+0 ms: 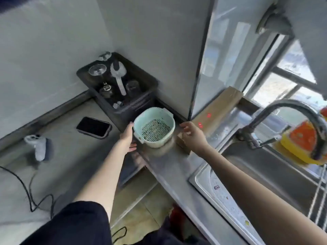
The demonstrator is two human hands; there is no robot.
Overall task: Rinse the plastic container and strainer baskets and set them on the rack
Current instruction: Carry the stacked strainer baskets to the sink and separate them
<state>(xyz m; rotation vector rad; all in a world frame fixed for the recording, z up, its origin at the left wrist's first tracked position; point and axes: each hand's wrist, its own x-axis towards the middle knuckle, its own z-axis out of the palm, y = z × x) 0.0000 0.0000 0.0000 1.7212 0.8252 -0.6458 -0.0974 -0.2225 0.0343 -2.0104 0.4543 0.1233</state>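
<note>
Hands point(128, 138) flank round pale-green strainer basket point(154, 127) with mesh floor.

A pale green strainer basket point(154, 127) with a mesh bottom stood upright on the steel counter point(177, 174), the left hand point(128, 138) touching its left wall and the right hand point(192, 135) open just right of it, not touching. Beyond it in the far corner sat a dark rack point(116, 82) holding glassware, with a black phone point(93, 127) lying flat to the left. At right, a curved faucet point(286, 117) arched over the sink point(265, 175), under a window.
</note>
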